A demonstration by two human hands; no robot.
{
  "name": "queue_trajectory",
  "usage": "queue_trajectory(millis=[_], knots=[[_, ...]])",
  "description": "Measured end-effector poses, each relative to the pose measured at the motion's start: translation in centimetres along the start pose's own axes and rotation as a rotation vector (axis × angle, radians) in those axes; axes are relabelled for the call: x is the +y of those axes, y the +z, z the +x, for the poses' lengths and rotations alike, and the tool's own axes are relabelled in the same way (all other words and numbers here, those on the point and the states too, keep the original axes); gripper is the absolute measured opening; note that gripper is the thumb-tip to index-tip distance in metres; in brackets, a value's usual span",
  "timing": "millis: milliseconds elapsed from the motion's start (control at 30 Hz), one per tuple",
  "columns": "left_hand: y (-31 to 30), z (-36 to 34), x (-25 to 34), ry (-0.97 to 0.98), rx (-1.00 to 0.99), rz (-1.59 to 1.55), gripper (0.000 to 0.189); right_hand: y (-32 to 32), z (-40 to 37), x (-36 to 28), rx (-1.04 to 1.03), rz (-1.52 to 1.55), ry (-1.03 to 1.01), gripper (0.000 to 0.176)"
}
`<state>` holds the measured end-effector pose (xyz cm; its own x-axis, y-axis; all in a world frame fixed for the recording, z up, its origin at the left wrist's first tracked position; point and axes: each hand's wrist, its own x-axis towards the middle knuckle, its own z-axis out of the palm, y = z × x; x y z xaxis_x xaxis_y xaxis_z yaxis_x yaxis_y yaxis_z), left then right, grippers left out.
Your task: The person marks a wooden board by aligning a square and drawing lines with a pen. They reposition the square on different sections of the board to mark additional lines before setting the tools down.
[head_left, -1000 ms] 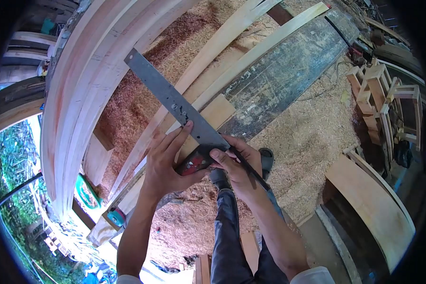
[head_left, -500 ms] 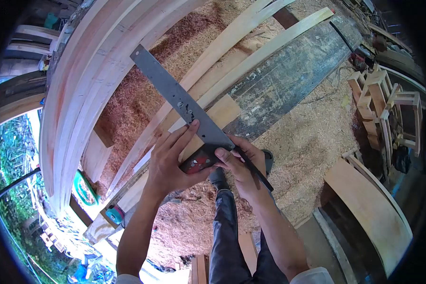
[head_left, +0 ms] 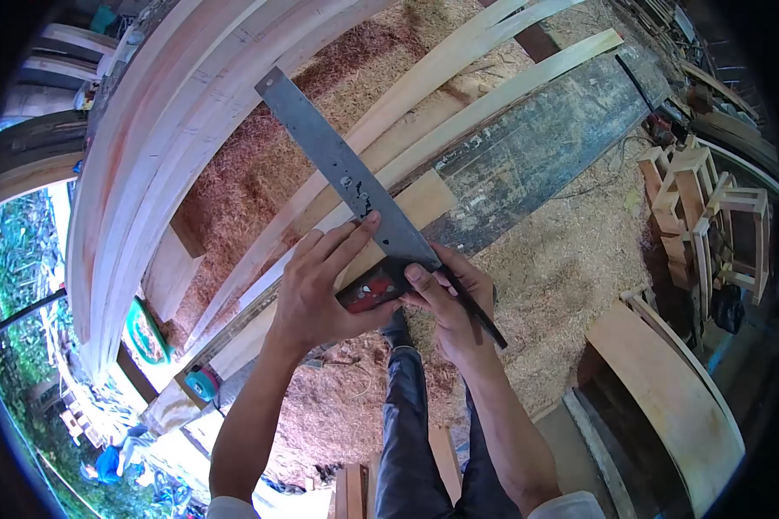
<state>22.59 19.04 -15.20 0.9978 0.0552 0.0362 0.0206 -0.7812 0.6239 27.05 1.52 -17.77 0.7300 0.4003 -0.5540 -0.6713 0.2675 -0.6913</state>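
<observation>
Both my hands hold a flat metal-bladed tool in front of me. Its long grey blade has a hole at the far tip and dark worn patches, and slants up to the left. At its near end is a dark handle part with a red patch. My left hand grips this part, with a fingertip resting on the blade. My right hand pinches the blade's near corner, thumb on top. From beside the right fingers a thin black strip points down to the right; its upper end is hidden.
Below lies a dark worn board with pale wooden strips along it. Long curved planks stand at left, and a teal tape-measure-like object sits nearby. Wood shavings cover the floor. Wooden frames and a curved panel are at right.
The view has shifted slightly, and the tool with both hands now appears a little farther right. Both hands keep the same hold on it.
</observation>
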Motion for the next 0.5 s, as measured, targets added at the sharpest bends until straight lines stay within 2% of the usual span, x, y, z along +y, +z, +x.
queue_trajectory(millis=[500], knots=[[-0.16,-0.12,-0.35,0.047,-0.037,0.039,0.085,-0.24,0.00,0.04,-0.020,0.047,0.023,0.045]])
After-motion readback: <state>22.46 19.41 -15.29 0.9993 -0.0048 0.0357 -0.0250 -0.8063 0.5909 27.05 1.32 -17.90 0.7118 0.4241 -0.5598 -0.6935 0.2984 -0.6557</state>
